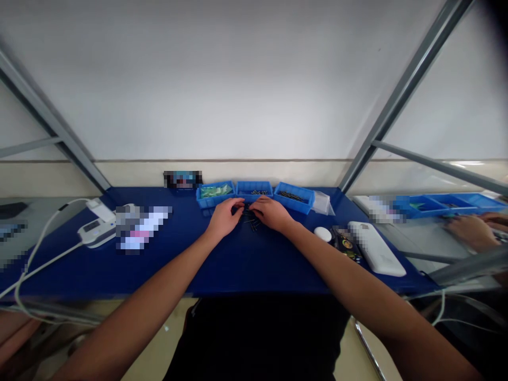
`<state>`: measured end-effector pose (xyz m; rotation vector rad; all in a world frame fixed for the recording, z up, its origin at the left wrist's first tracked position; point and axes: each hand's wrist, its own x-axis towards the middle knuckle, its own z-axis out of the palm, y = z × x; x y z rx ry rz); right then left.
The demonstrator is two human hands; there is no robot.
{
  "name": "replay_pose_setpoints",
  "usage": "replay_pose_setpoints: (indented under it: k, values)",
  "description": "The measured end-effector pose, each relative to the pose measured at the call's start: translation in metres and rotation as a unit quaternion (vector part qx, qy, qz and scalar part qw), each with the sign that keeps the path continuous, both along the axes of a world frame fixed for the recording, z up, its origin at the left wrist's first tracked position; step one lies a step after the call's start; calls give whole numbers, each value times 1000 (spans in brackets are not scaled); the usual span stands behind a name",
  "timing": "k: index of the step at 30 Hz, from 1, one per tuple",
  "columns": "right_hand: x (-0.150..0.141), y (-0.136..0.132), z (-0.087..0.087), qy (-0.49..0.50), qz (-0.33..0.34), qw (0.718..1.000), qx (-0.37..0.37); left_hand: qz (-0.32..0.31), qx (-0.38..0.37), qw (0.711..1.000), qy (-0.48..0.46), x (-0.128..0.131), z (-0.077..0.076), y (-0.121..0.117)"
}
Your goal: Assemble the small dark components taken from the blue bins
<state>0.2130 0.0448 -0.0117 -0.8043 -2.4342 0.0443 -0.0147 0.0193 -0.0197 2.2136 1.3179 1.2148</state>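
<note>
My left hand (226, 217) is over the middle of the blue table, its thumb and fingers curled together. Whatever sits between the fingertips is too small to make out. Close on the right, my right hand (272, 213) is bent inward, thumb and forefinger pinched; anything held there is hidden. Between and just below the hands lie several dark, thin screw-like pieces (253, 224). Behind them stand three blue bins: the left bin (203, 203) contains green-tinted small bags, the middle bin (248, 187) small metal parts, and the right bin (304, 206) dark screw-like pieces.
Clear plastic bags (323, 203) lie beside the right bin. A white power strip (95, 233) with cables is at left. On the right are a white round case (323, 234), a dark packet (345, 243) and a white power bank (377, 250). Another person's hand (470, 231) works at far right.
</note>
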Motion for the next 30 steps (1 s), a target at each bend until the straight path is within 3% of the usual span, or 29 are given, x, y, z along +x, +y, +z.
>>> replay_pose_setpoints:
  k: [23, 30]
  values:
    - [10, 6, -3, -7, -44, 999, -21, -30, 3, 999, 25, 9, 8, -8]
    - [6, 0, 2, 74, -39, 996, -37, -22, 4, 999, 29, 10, 6, -6]
